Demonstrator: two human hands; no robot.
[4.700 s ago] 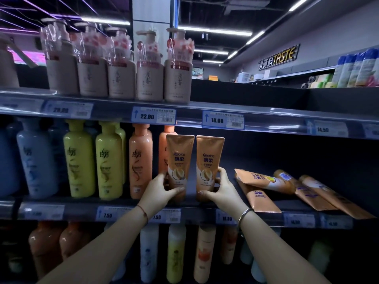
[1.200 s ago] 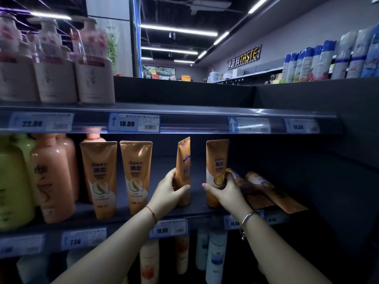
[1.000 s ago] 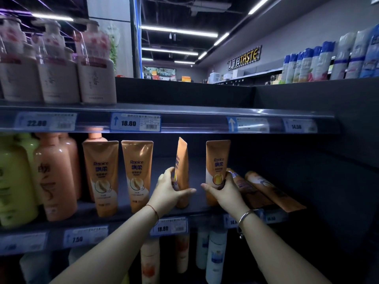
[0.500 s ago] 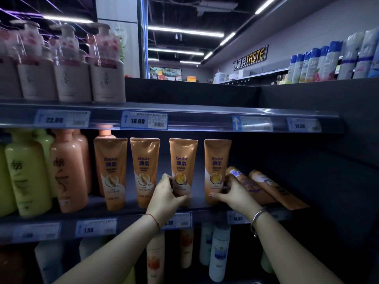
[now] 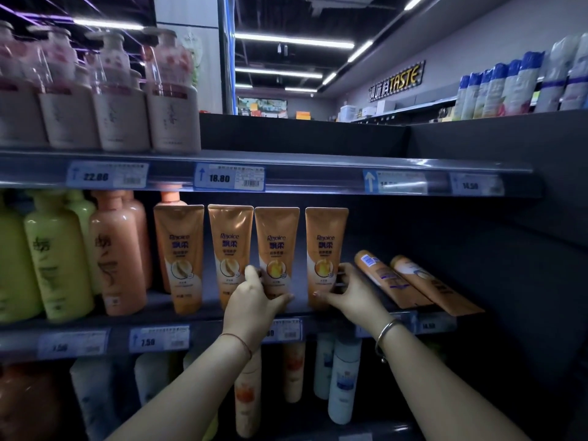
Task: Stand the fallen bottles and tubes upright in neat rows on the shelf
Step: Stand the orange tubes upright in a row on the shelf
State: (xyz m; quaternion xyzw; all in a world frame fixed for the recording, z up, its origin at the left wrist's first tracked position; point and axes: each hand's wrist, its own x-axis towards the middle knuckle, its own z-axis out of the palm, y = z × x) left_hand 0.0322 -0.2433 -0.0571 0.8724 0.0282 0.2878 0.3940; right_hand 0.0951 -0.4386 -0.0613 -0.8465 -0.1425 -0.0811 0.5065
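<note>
Two tube bases [image 5: 276, 294] behind gripping hands; far price tags [image 5: 476, 185] blurred

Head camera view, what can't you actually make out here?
- Bottoms of the third tube and fourth tube: covered by the left hand and right hand.
- Right price tags: blurred.
- Lying tubes: labels too dark to read.

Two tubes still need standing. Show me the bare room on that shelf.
Bare shelf lies between the fourth upright tube and the lying tubes, and behind those. Left of it is crowded with tubes and bottles.
</note>
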